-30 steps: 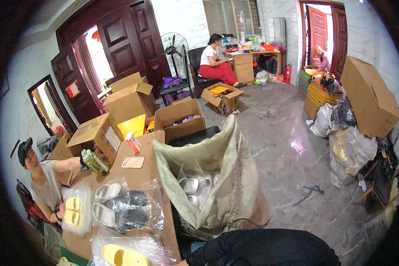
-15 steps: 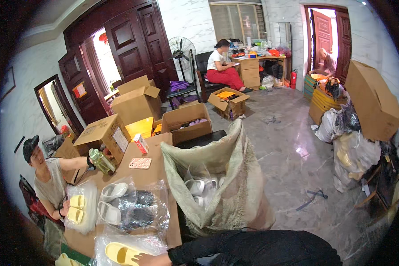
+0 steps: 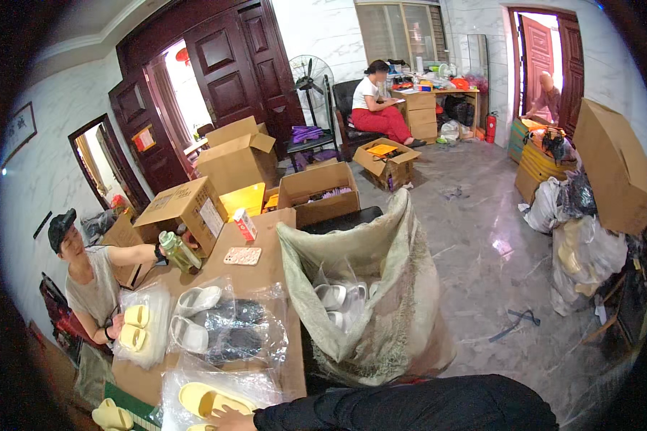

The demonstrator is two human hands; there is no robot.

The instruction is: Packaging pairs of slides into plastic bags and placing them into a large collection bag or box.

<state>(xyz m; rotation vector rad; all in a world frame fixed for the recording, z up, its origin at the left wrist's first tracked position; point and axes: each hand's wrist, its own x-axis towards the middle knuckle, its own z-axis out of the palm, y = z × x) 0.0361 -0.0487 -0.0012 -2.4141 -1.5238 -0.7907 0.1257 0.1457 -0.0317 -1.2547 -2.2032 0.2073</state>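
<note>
At the bottom edge, my right hand (image 3: 231,419) reaches in from a black sleeve, its fingers curled over a yellow slipper (image 3: 201,428); the frame cuts off part of the hand. Just above it lies the other yellow slipper (image 3: 207,398) of the pair, on a clear plastic bag (image 3: 171,401). Farther up the table, white clogs (image 3: 190,333) and dark footwear (image 3: 231,343) sit under clear plastic. Out of the picture is my left hand.
Right of the cardboard-covered table (image 3: 273,237) stands a big woven sack (image 3: 392,316) holding white footwear. At left, a seated person (image 3: 97,276) holds a green bottle (image 3: 180,253) and touches small yellow slippers (image 3: 134,327) on stacked bags. A phone (image 3: 242,256) and cardboard boxes lie beyond.
The whole view has shifted slightly right and down. My right hand has moved a little leftward over the yellow slippers, and the second slipper now shows at the lower edge.
</note>
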